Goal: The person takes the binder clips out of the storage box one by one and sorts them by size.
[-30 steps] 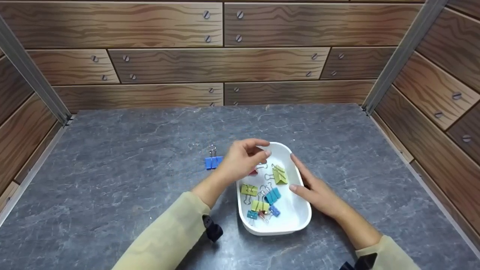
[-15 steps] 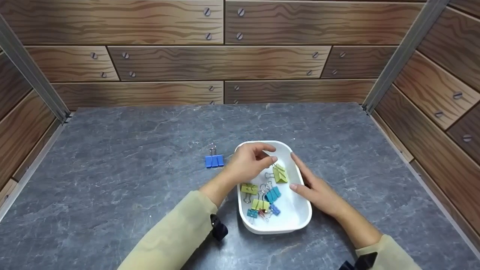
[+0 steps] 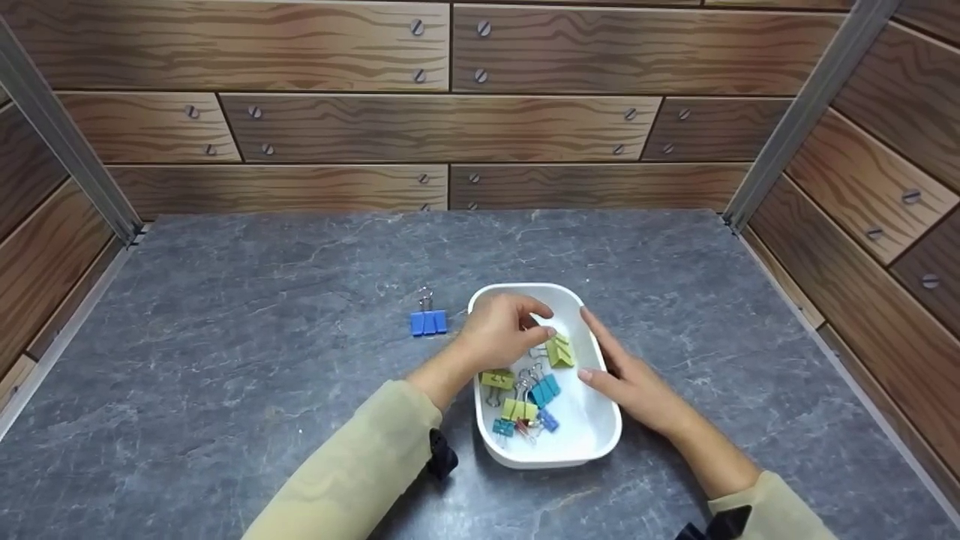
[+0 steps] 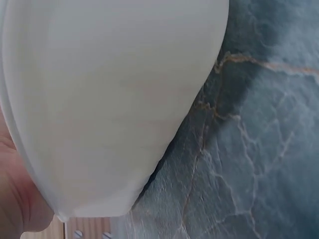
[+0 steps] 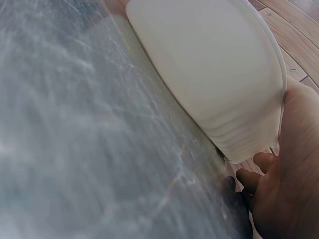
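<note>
A white plastic tray (image 3: pixel 589 439) holds several binder clips. Over its left far part hovers my left hand (image 3: pixel 499 330), fingers loosely bent, with a gap between thumb and index fingertip. The thumb tip is close to a yellow-green clip (image 3: pixel 559 352); nothing held shows, though the space under the palm is hidden. My right hand (image 3: pixel 637 390) grips the tray's right wall, thumb over the rim and fingers along the outside. Nearer me in the tray lie a teal clip (image 3: pixel 545 390), a yellow clip (image 3: pixel 519 410), an olive clip (image 3: pixel 495 379) and a small blue clip (image 3: pixel 549 420).
A large blue binder clip (image 3: pixel 428 322) lies on the dark marbled table (image 3: pixel 262 337), left of the tray. Wood-patterned panels (image 3: pixel 375 127) enclose the table at the back and sides. In the left wrist view the tray's outer wall (image 4: pixel 114 99) fills much of the picture.
My left hand has moved right and slightly toward me, deeper over the tray, uncovering the blue clip on the table and covering a red clip. The right hand stays at the tray.
</note>
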A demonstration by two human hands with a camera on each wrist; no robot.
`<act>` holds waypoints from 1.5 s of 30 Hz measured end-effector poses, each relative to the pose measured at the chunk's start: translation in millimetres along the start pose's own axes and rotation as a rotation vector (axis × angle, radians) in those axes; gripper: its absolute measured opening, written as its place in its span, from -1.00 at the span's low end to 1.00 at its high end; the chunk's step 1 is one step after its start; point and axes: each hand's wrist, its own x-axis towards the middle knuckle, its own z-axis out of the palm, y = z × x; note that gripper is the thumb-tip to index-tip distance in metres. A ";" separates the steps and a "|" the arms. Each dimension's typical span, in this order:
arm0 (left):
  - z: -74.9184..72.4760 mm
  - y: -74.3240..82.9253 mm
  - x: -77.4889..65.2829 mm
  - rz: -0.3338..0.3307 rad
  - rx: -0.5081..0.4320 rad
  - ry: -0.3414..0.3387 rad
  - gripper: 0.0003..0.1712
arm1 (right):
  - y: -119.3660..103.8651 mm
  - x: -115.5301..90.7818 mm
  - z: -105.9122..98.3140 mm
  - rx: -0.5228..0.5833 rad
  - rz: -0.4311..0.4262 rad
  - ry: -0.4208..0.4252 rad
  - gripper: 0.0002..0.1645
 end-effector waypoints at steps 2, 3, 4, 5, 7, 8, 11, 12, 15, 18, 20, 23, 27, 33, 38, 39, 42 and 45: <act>0.9 0.0 0.8 -0.001 0.023 -0.013 -0.66 | 0.2 -0.1 0.2 0.000 0.001 -0.001 0.01; 1.1 0.4 1.2 -0.005 0.032 -0.019 -0.67 | 0.4 -0.1 0.2 -0.001 0.000 -0.002 0.01; 1.3 0.5 1.5 -0.009 0.043 -0.024 -0.69 | 0.4 -0.1 0.3 -0.002 -0.001 -0.002 0.01; 1.6 0.8 1.8 -0.012 0.052 -0.029 -0.70 | 0.5 -0.1 0.3 -0.002 -0.002 -0.001 0.01; 1.6 1.6 2.1 -0.018 0.068 -0.039 -0.73 | 0.6 0.0 0.4 -0.006 -0.005 0.000 0.02; 1.6 1.9 2.2 -0.020 0.076 -0.043 -0.74 | 0.5 0.0 0.3 -0.011 -0.008 0.003 0.02; 0.9 2.6 1.7 -0.021 0.102 -0.050 -0.76 | 0.2 0.2 0.4 -0.008 -0.016 0.000 0.02; 0.6 2.8 1.5 -0.021 0.109 -0.050 -0.77 | 0.1 0.4 0.3 -0.005 -0.021 -0.003 0.02; -0.4 3.3 1.3 -0.010 0.127 -0.047 -0.79 | 0.1 1.2 -0.1 0.005 -0.034 -0.007 0.02; -0.5 4.1 1.8 0.009 0.138 -0.050 -0.81 | 0.5 1.4 -0.7 0.010 -0.035 -0.004 0.02; -0.3 4.4 2.4 0.020 0.145 -0.052 -0.82 | 0.8 1.2 -0.9 0.005 -0.032 0.002 0.02; 0.3 4.2 2.8 0.026 0.151 -0.046 -0.82 | 1.1 0.9 -0.9 0.003 -0.028 0.004 0.02; 1.3 2.6 3.0 0.025 0.139 -0.020 -0.85 | 1.2 0.6 -0.6 0.007 -0.025 0.000 0.02; 2.7 0.9 2.7 0.033 0.094 0.039 -0.90 | 1.6 1.0 -1.2 -0.005 -0.030 0.005 0.01; 3.8 -0.1 1.3 0.030 0.056 0.053 -0.91 | 2.5 0.2 -1.4 -0.013 -0.029 0.000 0.01; 3.6 -0.2 0.9 0.030 0.051 0.055 -0.91 | 2.6 0.1 -1.3 -0.011 -0.029 -0.001 0.01; 3.1 -0.5 -0.1 0.038 0.018 0.067 -0.90 | 2.3 0.0 -0.8 0.002 -0.024 -0.005 0.01; 2.4 -1.0 -1.3 0.047 -0.043 0.085 -0.89 | 1.6 -0.1 -0.2 0.011 -0.014 -0.007 0.01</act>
